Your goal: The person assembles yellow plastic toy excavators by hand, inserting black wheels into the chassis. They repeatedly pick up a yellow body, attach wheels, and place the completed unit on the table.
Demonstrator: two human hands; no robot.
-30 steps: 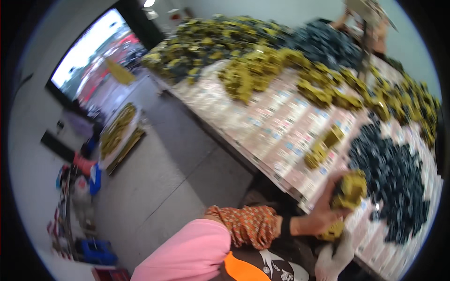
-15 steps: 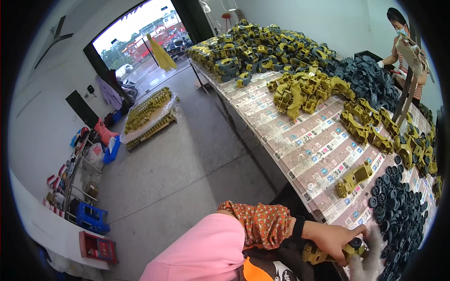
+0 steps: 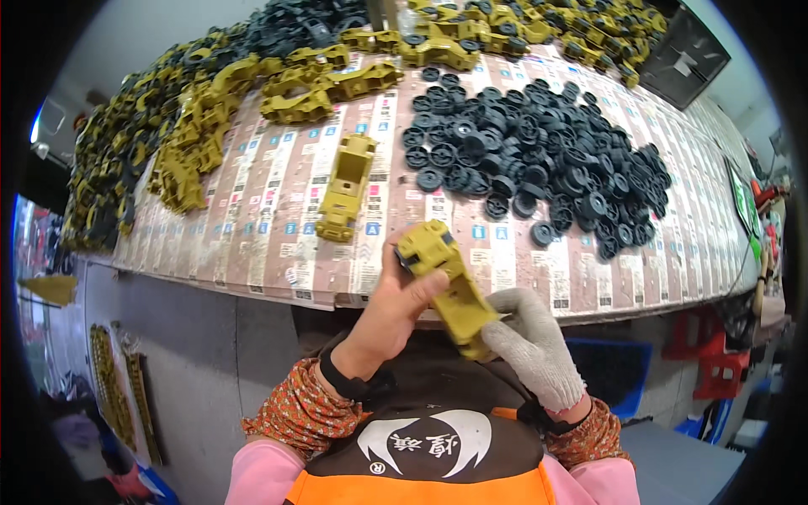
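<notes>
In the head view, your left hand [image 3: 389, 318], bare, is closed around a yellow chassis [image 3: 454, 290], thumb across its upper side and fingers wrapped at its left. Your right hand [image 3: 534, 345], in a pale knit glove, has its fingers curled against the near end of that piece; you cannot tell whether they pinch it or merely touch it. The chassis slants in front of you, far end up and to the left over the table [image 3: 505, 269], near end above your apron [image 3: 497, 438]. Dark parts show at both sides of its far end.

Just beyond your left hand, a second chassis [image 3: 347, 189] lies alone on the printed sheets, apart from the one you hold. To its right spreads a heap of black wheels [image 3: 539, 160], some loose at the margin. Farther off to the left sits a pile of yellow parts [image 3: 198, 139], with a dark pile [image 3: 299, 29] behind. At the far right corner stands a black box [image 3: 686, 59]. Below the table, on your right, is a red stool [image 3: 722, 370].
</notes>
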